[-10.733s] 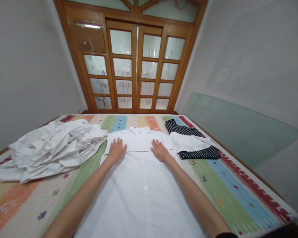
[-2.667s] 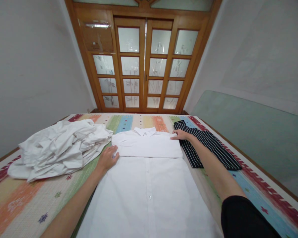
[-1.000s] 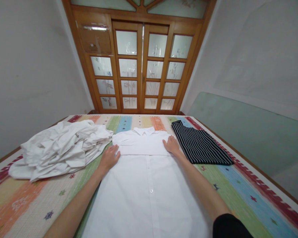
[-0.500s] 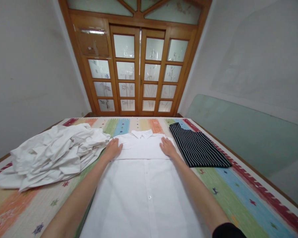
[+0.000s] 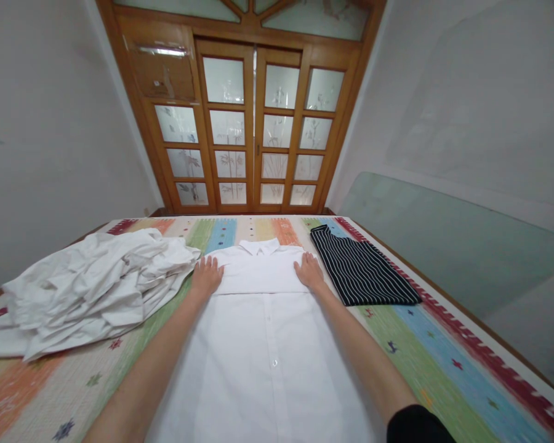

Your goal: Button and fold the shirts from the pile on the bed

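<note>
A white button-up shirt (image 5: 268, 344) lies flat on the striped bed cover, collar away from me, with its sleeves folded across the chest. My left hand (image 5: 206, 275) rests flat, fingers spread, on the shirt's left shoulder edge. My right hand (image 5: 308, 271) lies flat on the right shoulder edge. Neither hand holds anything.
A heap of crumpled white cloth (image 5: 92, 286) lies left of the shirt. A folded dark striped garment (image 5: 360, 271) sits to the right. The colourful striped bed cover (image 5: 443, 351) reaches a wall on the right. Wooden glass-paned doors (image 5: 253, 123) stand beyond the bed.
The right sleeve, earlier spread over the striped garment, is now folded onto the shirt. My right hand came back from the far shoulder; both hands now press the shoulders.
</note>
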Available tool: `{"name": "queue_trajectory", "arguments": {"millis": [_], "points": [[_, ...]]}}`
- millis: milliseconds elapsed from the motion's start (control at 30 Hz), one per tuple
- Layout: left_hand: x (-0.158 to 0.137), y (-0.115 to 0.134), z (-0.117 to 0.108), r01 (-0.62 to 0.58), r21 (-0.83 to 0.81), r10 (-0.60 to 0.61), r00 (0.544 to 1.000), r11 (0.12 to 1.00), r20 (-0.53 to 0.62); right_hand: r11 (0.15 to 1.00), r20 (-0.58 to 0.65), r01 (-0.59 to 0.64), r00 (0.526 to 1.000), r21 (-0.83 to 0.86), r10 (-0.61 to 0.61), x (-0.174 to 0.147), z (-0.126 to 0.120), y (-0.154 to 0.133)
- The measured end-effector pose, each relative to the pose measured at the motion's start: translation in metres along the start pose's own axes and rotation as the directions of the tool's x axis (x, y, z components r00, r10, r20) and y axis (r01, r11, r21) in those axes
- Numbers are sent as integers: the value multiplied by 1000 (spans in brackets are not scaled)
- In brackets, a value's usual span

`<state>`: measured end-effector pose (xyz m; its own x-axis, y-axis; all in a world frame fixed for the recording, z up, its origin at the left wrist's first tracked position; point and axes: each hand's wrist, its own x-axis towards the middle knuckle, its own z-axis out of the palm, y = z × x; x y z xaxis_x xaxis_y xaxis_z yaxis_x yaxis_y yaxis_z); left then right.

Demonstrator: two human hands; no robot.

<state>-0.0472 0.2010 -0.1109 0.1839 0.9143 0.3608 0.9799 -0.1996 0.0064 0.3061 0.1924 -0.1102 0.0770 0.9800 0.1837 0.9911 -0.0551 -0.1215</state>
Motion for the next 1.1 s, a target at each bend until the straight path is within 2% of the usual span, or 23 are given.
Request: {"name": "queue_trajectory", "arguments": {"millis": [67, 133, 167, 233, 333, 467, 567, 700, 867, 967, 1100], "points": [[-3, 9, -4, -131, 41, 133, 991, 990, -30, 990, -15, 143, 990, -21, -143, -3, -1, 0], [-7, 17, -6, -222, 41, 222, 975, 974, -3, 971, 9, 237, 971, -29, -237, -6, -1, 0], [-10, 19, -6, -233, 35, 233, 972, 972, 19, 974, 24, 224, 974, -31, -224, -9, -1, 0], [-19, 21, -5, -215, 29, 214, 976, 976, 48, 993, 36, 109, 994, -43, -107, -13, -3, 2], [-36, 15, -4, -194, 15, 194, 981, 981, 30, 998, 20, -12, 1000, -58, 13, -16, -8, 4], [-55, 5, -6, -188, -22, 189, 982, 982, 11, 994, 11, 88, 996, -66, -87, -9, -16, 10], [-61, 4, -8, -176, -23, 176, 984, 984, 0, 988, 57, 153, 987, -28, -152, 3, -19, 14], [-61, 6, -10, -160, -28, 160, 987, 987, 0, 996, 141, 64, 987, 65, -72, 20, -25, 15], [-62, 7, -10, -139, -52, 139, 990, 989, -13, 1000, 237, -29, 971, 7, 26, 28, -32, 10], [-62, 7, -9, -132, -62, 132, 991, 989, -6, 996, 233, -75, 969, -42, 82, 25, -27, 11], [-62, 8, -9, -129, -78, 129, 992, 989, -11, 996, 175, -71, 981, -62, 80, 19, -12, 15]]}}
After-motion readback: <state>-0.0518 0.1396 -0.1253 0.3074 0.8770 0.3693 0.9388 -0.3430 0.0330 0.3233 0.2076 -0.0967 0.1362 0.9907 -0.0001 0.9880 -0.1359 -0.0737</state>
